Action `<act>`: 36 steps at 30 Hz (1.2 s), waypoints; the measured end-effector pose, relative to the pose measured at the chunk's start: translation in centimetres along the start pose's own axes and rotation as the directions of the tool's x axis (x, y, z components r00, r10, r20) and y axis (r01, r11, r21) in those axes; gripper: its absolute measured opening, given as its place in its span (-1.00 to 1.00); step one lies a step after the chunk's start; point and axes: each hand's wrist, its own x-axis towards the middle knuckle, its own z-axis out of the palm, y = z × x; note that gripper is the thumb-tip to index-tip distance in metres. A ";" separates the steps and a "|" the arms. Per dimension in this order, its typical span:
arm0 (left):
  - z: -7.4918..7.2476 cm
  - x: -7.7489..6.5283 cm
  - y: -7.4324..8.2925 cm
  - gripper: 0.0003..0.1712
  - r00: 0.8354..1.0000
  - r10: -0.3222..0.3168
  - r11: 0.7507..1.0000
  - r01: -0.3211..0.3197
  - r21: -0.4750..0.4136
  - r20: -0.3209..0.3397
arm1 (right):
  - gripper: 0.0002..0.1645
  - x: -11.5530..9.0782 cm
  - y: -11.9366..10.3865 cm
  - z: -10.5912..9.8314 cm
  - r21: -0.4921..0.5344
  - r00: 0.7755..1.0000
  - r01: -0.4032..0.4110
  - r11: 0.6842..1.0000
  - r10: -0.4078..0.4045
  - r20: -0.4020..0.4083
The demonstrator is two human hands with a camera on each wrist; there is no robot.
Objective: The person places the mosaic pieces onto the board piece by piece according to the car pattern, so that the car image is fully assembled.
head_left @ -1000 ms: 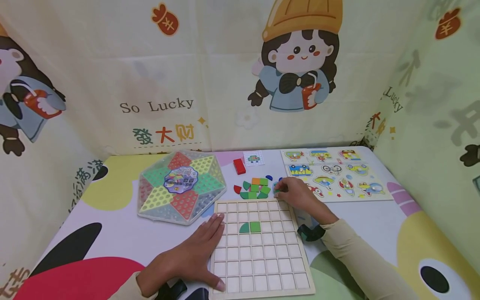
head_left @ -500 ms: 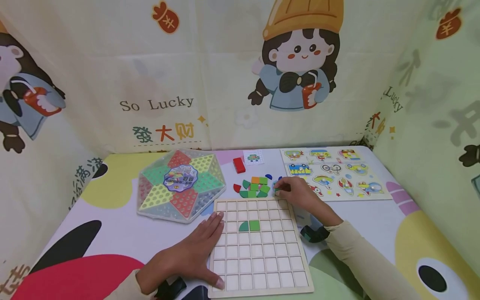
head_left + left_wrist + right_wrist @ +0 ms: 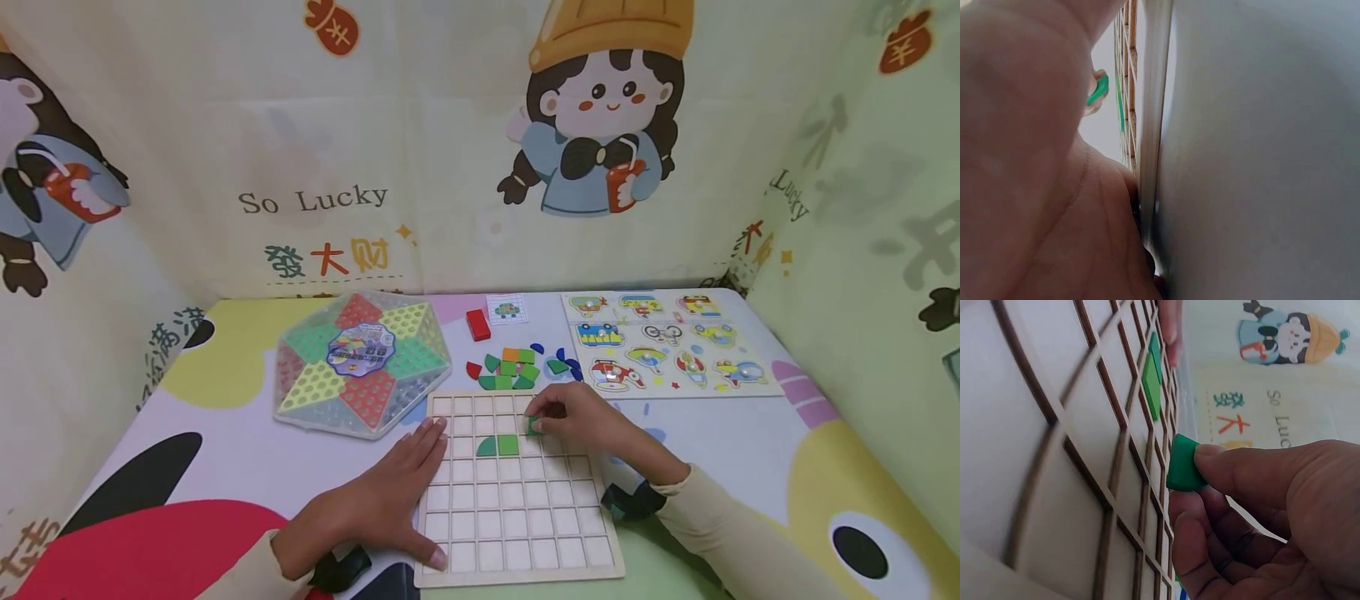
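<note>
A wooden grid board (image 3: 519,553) lies flat on the table. Two tiles sit side by side in its cells: a dark green quarter-circle (image 3: 487,447) and a lighter green square (image 3: 508,445). My left hand (image 3: 390,496) rests along the board's left edge with thumb and fingers spread. Between thumb and fingers, my right hand (image 3: 581,419) pinches a green tile (image 3: 1186,464) with one curved side. It is held over the board's upper right part, to the right of the square. Fingers partly cover that tile in the head view.
Loose green, orange, red and blue tiles (image 3: 517,379) lie beyond the board. A red block (image 3: 477,325) and a pattern card (image 3: 507,309) are behind them. Left stands a hexagonal Chinese checkers box (image 3: 362,362); right, a vehicle puzzle board (image 3: 675,346).
My right hand has moved from the loose tiles toward me and left, over the board, carrying the green tile. The blue tiles it covered now show. My left hand stays on the board's edge.
</note>
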 end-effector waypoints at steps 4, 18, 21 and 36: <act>-0.2 -0.2 0.0 0.51 1.000 -0.013 1.000 0.014 -0.008 0.012 | -0.85 -0.1 -0.5 0.6 0.021 0.998 0.030 0.999 -0.031 0.047; 0.2 -0.1 -0.1 0.51 1.000 0.003 1.000 -0.003 -0.009 -0.008 | -0.86 -0.4 -0.7 1.5 0.010 0.996 0.073 0.997 -0.073 0.046; 0.3 -0.2 -0.1 0.51 1.000 0.006 1.000 -0.006 -0.006 -0.008 | -0.84 -0.5 -0.7 1.8 0.016 0.996 0.065 0.998 -0.066 0.053; 0.1 -0.1 0.1 0.51 1.000 0.002 1.000 -0.002 -0.001 -0.002 | -0.86 -0.6 -0.8 1.8 -0.007 0.997 0.056 0.998 -0.056 0.051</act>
